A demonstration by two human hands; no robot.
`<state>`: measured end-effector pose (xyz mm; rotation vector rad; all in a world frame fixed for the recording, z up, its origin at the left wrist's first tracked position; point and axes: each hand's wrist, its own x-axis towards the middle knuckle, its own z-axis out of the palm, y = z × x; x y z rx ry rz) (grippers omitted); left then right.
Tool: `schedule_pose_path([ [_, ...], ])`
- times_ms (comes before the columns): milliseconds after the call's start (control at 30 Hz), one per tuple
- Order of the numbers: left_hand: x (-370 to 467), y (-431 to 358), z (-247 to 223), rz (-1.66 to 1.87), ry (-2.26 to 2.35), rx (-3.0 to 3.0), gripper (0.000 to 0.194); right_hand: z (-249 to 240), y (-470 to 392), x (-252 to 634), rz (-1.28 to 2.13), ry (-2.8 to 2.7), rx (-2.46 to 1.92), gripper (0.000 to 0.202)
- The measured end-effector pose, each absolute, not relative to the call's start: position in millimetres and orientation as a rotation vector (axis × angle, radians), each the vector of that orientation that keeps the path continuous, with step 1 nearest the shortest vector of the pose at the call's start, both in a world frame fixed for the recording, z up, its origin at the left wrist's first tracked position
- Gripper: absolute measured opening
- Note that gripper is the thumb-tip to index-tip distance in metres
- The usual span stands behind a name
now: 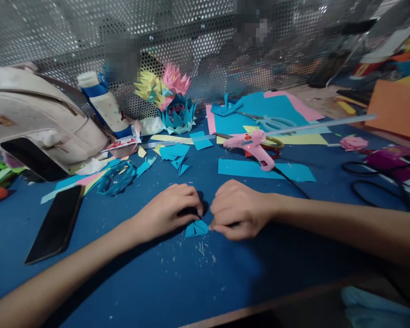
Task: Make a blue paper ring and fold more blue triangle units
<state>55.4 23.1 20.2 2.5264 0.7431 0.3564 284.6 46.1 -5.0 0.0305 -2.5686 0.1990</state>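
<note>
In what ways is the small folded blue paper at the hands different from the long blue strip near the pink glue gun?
The folded paper is small; the strip is much longer. The folded paper shows creases and angled edges, while the strip looks flat and unfolded. The folded paper lies by the fingertips of the left hand and right hand; the strip lies beyond both hands. Both are blue.

Bare forearms [78, 269] angle inward; the left hand [172, 207] arches, fingers [191, 200] bent downward, while the right hand [241, 209] curls fist-like just beside it.
</note>
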Motion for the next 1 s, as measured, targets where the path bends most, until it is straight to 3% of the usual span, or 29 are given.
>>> schedule_pose_path([
  [200,65,36,34,0.154,0.634,2.470,0.008,-3,49,286,0.436,-2.518,-0.086,0.043],
  [467,61,26,30,0.247,0.761,2.579,0.009,-4,50,286,0.486,-2.363,-0.133,0.040],
  [800,48,15,15,0.429,1.041,2.630,0.007,-6,46,283,0.002,-2.569,-0.171,0.032],
  [1000,50,13,3,0.553,1.077,2.741,0.008,-5,48,283,-0.010,-2.651,-0.198,0.032],
])
